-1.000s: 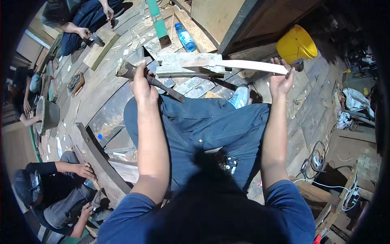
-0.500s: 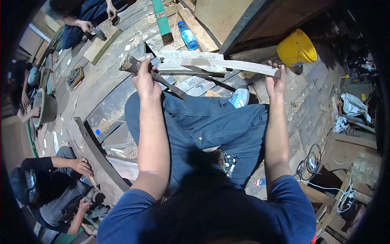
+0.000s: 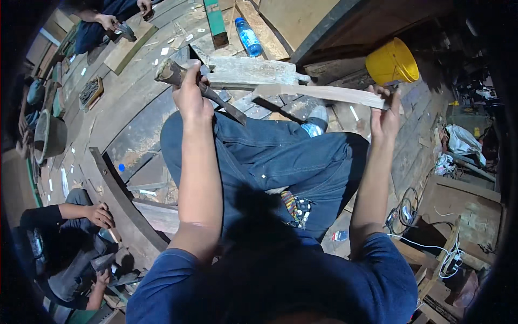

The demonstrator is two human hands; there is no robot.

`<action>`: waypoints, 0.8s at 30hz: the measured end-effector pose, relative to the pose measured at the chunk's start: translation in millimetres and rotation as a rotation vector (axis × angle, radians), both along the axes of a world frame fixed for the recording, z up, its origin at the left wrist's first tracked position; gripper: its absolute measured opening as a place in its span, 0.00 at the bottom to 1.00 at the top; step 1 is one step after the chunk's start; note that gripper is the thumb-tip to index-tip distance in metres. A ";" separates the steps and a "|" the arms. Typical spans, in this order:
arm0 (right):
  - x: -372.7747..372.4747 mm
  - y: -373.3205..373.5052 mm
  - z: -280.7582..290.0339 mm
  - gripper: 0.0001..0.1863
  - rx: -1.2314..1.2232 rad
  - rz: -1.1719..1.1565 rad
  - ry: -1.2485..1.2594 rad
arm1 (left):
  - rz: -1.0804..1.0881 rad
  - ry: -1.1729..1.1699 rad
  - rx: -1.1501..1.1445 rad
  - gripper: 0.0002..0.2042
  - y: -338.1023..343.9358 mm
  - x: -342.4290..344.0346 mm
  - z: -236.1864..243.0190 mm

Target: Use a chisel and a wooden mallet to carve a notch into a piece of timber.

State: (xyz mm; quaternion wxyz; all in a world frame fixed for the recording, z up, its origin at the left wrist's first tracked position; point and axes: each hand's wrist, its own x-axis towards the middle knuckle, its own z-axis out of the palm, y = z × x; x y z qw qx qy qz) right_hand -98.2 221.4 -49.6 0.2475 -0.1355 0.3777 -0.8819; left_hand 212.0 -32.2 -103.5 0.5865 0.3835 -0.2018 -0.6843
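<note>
My left hand [image 3: 191, 94] is closed around a chisel [image 3: 229, 109], its thick wooden handle up by my thumb and its dark blade pointing down to the right. A pale, weathered board [image 3: 251, 72] lies right beside that hand; whether its fingers also grip the board is hidden. My right hand [image 3: 384, 110] grips the right end of a long, narrow, lighter wooden strip [image 3: 329, 93]. The strip's tapered left end hangs just below and beside the board. Both pieces are over my crossed legs in dark trousers [image 3: 280, 162].
Ahead are a blue-labelled bottle [image 3: 248, 38], a green-painted beam [image 3: 215, 21] and a yellow bucket [image 3: 391, 60]. At left, co-workers handle tools near a tray of nails [image 3: 90, 94], a grey bucket [image 3: 51, 137] and a curved timber [image 3: 121, 191]. Cables [image 3: 450, 259] lie at right.
My right hand has moved right, drawing the strip away from the board it overlapped. The board now shows more of its right end. My left hand has shifted slightly left.
</note>
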 end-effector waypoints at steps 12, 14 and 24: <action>38.5 5.0 2.9 0.08 0.172 -0.039 0.774 | -0.023 0.007 -0.049 0.09 -2.0 0.4 3.8; 39.3 -7.5 3.6 0.09 0.131 -0.053 0.863 | -0.016 0.002 -0.026 0.08 1.8 -1.6 7.3; 61.7 -121.8 29.1 0.15 0.060 0.054 0.706 | 0.003 -0.019 0.002 0.10 9.4 0.0 15.5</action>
